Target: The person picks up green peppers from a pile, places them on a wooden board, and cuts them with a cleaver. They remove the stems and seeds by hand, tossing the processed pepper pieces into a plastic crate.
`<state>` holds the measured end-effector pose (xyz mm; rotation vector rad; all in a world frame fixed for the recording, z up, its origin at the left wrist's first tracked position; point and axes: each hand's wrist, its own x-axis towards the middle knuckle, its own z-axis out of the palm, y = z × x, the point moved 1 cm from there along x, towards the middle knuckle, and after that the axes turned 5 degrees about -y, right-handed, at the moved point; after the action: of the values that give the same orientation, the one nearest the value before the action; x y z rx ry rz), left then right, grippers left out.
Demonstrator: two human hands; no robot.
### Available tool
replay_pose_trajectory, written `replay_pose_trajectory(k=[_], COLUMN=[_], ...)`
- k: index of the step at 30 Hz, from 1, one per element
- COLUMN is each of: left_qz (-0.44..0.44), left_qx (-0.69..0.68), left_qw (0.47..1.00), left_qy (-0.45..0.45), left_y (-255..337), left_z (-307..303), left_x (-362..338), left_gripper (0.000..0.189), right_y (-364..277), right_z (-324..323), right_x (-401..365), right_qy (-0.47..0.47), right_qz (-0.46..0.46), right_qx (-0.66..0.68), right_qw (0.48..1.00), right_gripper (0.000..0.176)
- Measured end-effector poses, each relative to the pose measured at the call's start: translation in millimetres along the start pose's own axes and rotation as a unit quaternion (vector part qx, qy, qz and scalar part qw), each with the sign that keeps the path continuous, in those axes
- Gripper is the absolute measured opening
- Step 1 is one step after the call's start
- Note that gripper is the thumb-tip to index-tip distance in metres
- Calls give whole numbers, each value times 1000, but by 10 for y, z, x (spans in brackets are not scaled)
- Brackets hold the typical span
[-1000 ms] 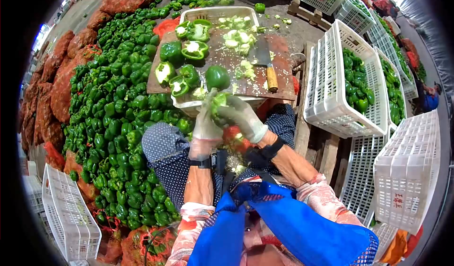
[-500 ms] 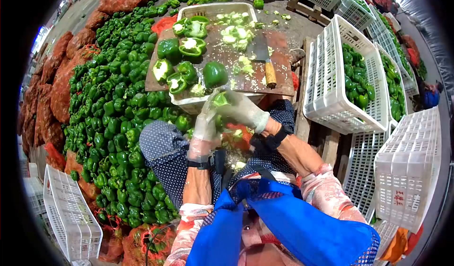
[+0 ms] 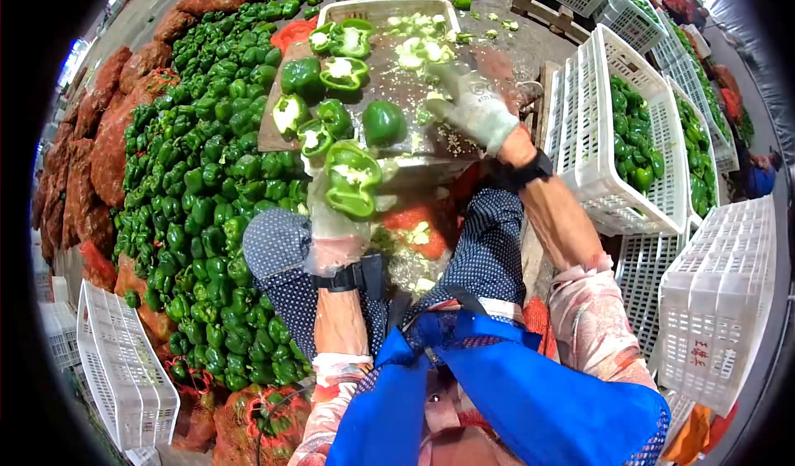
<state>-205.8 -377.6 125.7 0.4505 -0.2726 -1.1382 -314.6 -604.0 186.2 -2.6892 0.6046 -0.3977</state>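
— Head view, nearest first: what sits closest?
— A blue apron (image 3: pixel 497 391) at the bottom edge, then dotted trousers (image 3: pixel 286 251) over the knees.
— And the left hand (image 3: pixel 335 233)?
— It is gloved and raised over the lap. Its fingers pinch a pepper half (image 3: pixel 351 180), pale inside facing up, just in front of the near edge of the board.
— The right hand (image 3: pixel 476 108)?
— Gloved too, stretched out onto the wooden cutting board (image 3: pixel 389 93). Its fingers curl down against the wood, but I cannot tell whether they grip anything.
— What lies on the board?
— One whole pepper (image 3: pixel 383 122) beside several halved peppers (image 3: pixel 331 73), with pale scraps (image 3: pixel 418 52) farther back. The board rests on a white crate (image 3: pixel 364 9).
— Around it?
— A big pepper pile (image 3: pixel 207 176) lies to the left. Plastic baskets (image 3: pixel 580 135) to the right hold more.
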Motion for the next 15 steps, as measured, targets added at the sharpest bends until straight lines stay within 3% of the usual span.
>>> replay_pose_trajectory(k=[2,4,6,7,9,10,11,12,14,15], left_qz=[33,25,9,28,77,30,9,7,6,13], left_qx=[13,-33,-28,-8,228,59,19,41,18,24], left_qw=[987,996,995,989,970,996,994,996,994,994], left_qy=[157,85,98,142,40,62,109,80,106,102], left_y=[-61,-128,-167,-202,-217,-247,-287,-270,-251,-268], left_z=[84,-158,-270,-157,-218,-247,-242,-295,-143,-138], left_x=[-7,40,51,6,35,44,18,9,-10,-7], left_gripper=[50,43,39,41,47,49,48,46,44,44], right_y=[-479,-689,-833,-846,-772,-746,-798,-749,-641,-691], right_z=[-79,305,486,549,696,765,643,621,574,610], right_x=[-227,-486,-600,-605,-627,-654,-659,-669,-665,-677], right_qy=[-180,-161,-137,-158,-154,-155,-172,-178,-184,-144], right_qz=[41,-140,-180,-149,-128,-117,-118,-84,-15,39], right_qx=[239,147,54,39,56,67,68,145,292,263], right_qw=[953,966,973,975,978,979,976,970,938,953], right_gripper=[53,48,41,37,34,33,34,33,31,34])
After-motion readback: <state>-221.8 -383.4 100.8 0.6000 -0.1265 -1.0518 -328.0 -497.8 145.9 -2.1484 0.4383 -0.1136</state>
